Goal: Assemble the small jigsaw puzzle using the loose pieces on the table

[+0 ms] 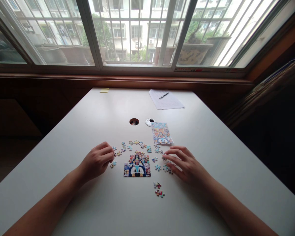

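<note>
A partly assembled jigsaw puzzle (137, 167) with a blue cartoon dog's face lies between my hands; its upper edge is ragged. To its left, my left hand (98, 158) rests on the table with its fingers curled closed beside loose pieces (119, 153); whatever is in the fingers is hidden. On the other side, my right hand (183, 163) has its fingers apart, the tips over or touching several loose pieces (166, 168). More pieces (136, 142) form an arc above the puzzle. Two small clusters of pieces (159, 193) lie below it, to the right.
The picture card (161, 133) shows the same dog and lies behind my right hand. Farther back on the white table (100, 118) are a cable hole (134, 122), a round cover (149, 122), a sheet of paper (167, 102) with a pen (164, 95), and yellow notes (104, 90).
</note>
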